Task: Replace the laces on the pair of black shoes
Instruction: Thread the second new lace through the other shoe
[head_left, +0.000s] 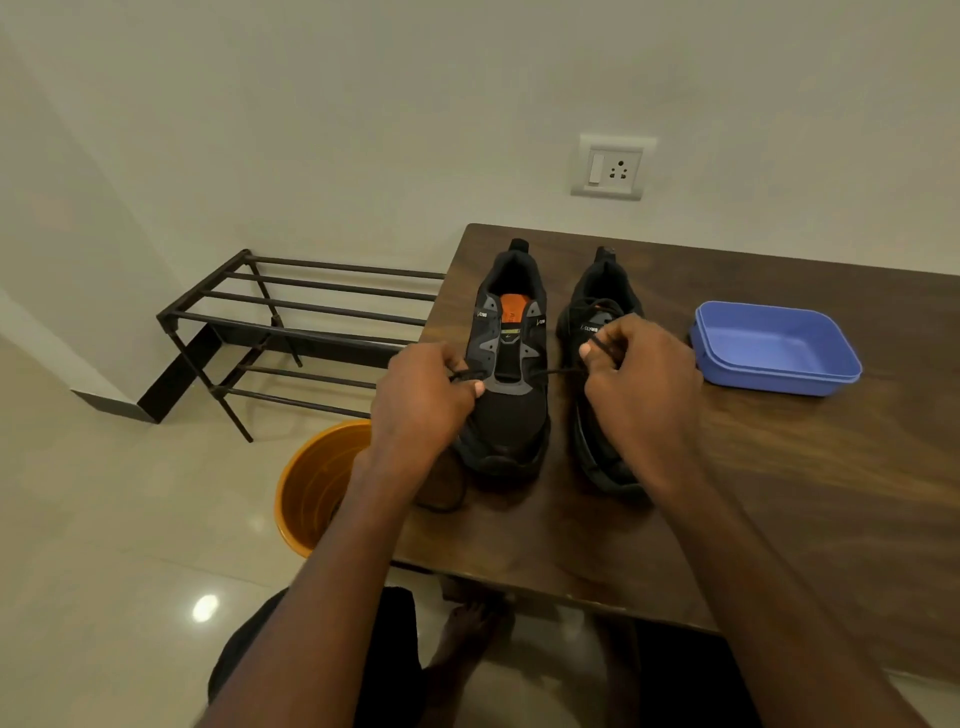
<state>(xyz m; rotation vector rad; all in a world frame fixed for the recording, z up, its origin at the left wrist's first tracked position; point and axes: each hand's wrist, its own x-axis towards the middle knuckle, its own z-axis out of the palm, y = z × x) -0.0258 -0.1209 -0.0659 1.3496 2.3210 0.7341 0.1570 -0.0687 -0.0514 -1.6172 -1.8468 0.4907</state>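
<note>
Two black shoes stand side by side on the brown wooden table (779, 467), toes toward me. The left shoe (511, 415) shows an orange insole and has a single black lace (558, 371) running across its lowest eyelets. My left hand (423, 397) pinches the lace's left end beside the shoe. My right hand (636, 374) pinches the other end over the right shoe (597, 291), which still has laces near its tongue. A slack loop of lace (449, 501) lies on the table below my left wrist.
A blue plastic tray (779, 345) sits on the table to the right of the shoes. An orange bucket (317, 488) stands on the floor by the table's left edge. A dark metal shoe rack (291, 322) stands against the wall at left. A wall socket (613, 166) is above the table.
</note>
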